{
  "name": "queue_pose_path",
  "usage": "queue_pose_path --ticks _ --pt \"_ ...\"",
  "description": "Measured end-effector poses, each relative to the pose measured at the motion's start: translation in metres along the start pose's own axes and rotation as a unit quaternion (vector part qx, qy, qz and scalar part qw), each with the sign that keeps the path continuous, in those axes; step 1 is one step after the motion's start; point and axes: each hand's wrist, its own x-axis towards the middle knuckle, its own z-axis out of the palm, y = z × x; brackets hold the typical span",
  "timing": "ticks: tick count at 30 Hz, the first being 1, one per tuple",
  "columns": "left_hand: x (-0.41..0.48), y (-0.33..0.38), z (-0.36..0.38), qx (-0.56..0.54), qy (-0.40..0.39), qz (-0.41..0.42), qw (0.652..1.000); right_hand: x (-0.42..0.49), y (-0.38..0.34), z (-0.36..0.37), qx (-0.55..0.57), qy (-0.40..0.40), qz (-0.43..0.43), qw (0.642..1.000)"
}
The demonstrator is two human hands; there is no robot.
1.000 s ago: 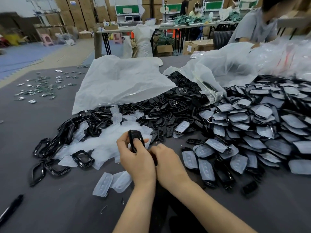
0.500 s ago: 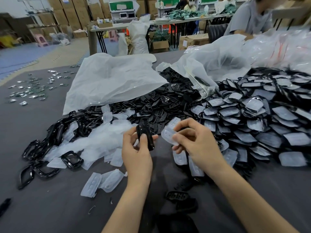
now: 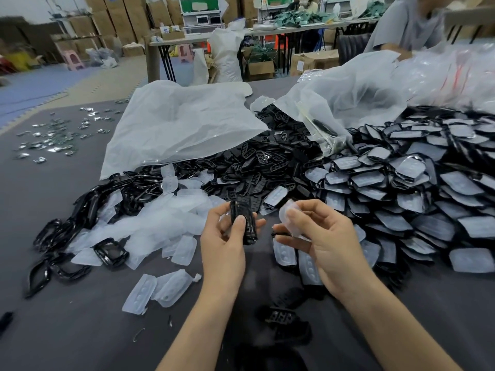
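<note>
Your left hand point(image 3: 222, 247) pinches the black shell point(image 3: 245, 223) just above the centre of the frame, thumb on its near face and fingers curled behind. It looks like stiff, light plastic with glossy sides, so it may slip. Grip it by the long edges and leave the open face clear. Your right hand point(image 3: 326, 247), just right of it, pinches the translucent pad point(image 3: 290, 218) between thumb and fingertips. That pad looks soft, floppy and nearly weightless, likely to fold. Hold it lightly by one rim. Both are held above the grey tabletop point(image 3: 80, 330), close but apart.
</note>
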Motion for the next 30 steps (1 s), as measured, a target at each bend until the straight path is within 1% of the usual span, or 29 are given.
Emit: queue_pose_path --ticks 4,8,11,15,19,22,27,30 --pt "0.0 -0.0006 0.0014 -0.009 -0.006 -0.016 1.0 0.0002 -0.0014 -0.002 -0.006 0.004 0.006 1.0" --pt "-0.0005 0.0009 0.0003 -0.011 -0.026 -0.013 1.0 -0.0003 -0.002 -0.0011 0.0 0.0 0.002 1.0" --pt "-0.0025 0.0013 0.0025 0.018 -0.044 0.004 0.999 -0.0004 -0.0018 -0.0015 0.013 -0.023 -0.003 1.0" --pt "-0.0051 -0.0006 0.0049 0.025 -0.074 0.01 0.997 0.0008 0.001 -0.002 -0.024 -0.016 -0.01 1.0" --pt "-0.0041 -0.0019 0.0046 0.034 -0.077 0.008 0.996 0.0 -0.0004 -0.0005 -0.009 -0.024 0.003 1.0" --pt "-0.0043 -0.0009 0.0056 0.06 -0.09 0.018 0.994 0.0013 0.0032 -0.0017 -0.055 -0.02 -0.011 0.998" --pt "-0.0058 -0.0019 0.0058 0.072 -0.117 0.005 0.99 -0.001 0.0033 0.0013 -0.193 -0.009 -0.073 0.978" --pt "-0.0064 -0.0025 0.0046 0.069 -0.127 0.008 0.989 -0.0005 0.0025 0.0029 -0.201 -0.005 -0.093 0.975"
